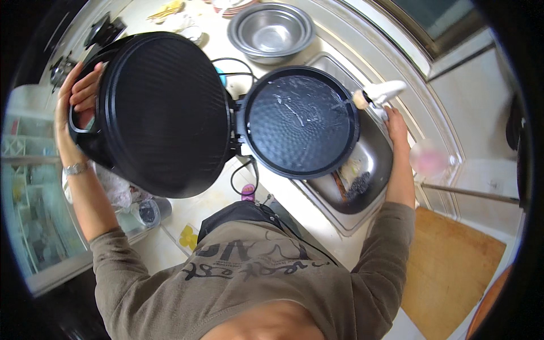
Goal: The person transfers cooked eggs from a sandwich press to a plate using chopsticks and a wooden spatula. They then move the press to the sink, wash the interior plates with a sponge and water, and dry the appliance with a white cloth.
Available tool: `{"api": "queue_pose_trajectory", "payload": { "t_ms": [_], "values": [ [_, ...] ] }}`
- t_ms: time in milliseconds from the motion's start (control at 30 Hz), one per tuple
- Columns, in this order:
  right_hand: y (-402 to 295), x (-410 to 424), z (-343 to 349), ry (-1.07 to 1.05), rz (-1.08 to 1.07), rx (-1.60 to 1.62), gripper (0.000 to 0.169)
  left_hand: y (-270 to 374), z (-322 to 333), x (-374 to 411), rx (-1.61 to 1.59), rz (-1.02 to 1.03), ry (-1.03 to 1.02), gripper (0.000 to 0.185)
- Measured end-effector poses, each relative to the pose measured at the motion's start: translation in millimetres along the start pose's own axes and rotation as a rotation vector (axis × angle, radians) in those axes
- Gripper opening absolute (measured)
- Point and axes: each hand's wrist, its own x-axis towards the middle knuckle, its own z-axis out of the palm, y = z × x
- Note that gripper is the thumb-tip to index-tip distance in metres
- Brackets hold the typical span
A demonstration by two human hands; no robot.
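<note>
My left hand grips the handle of the raised lid of a black electric griddle, its ridged plate facing up. A hinge joins the lid to the round, dimpled lower pan, which lies over the sink's edge with water in it. From the white faucet water runs into the pan at its right side. My right hand is at the base of the faucet, its fingertips on or near it; whether it grips anything cannot be told. The griddle's black cord loops below the hinge.
Scraps and a dark scouring pad lie in the steel sink. Nested steel bowls stand on the counter behind the pan. At the right is a wooden board. A bin stands at the lower left, near a glass-fronted cabinet.
</note>
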Motion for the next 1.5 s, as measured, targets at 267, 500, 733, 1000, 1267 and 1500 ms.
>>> {"api": "queue_pose_trajectory", "payload": {
  "t_ms": [267, 500, 733, 1000, 1267, 1500],
  "values": [
    [-4, -2, -10, -0.054, 0.109, -0.101, 0.037, -12, 20, 9, 0.095, 0.094, 0.070, 0.039],
    [-15, 6, -3, -0.050, 0.206, -0.236, 0.031, -18, 27, 6, 0.163, 0.173, 0.224, 0.038],
    [-22, -3, -4, 0.175, 0.278, -0.167, 0.036, -14, 25, 7, 0.161, 0.121, 0.184, 0.038],
    [-100, -98, 20, 0.339, 0.836, 1.103, 0.032, -5, -3, 2, 0.262, 0.113, 0.123, 0.038],
    [-214, -159, 31, 0.070, 0.884, 2.129, 0.064, -13, -13, -4, 0.209, 0.151, -0.063, 0.037],
    [-231, -154, 31, 0.188, 1.069, 2.192, 0.064, -35, 30, -35, 0.298, 0.265, 0.026, 0.038]
  ]
}}
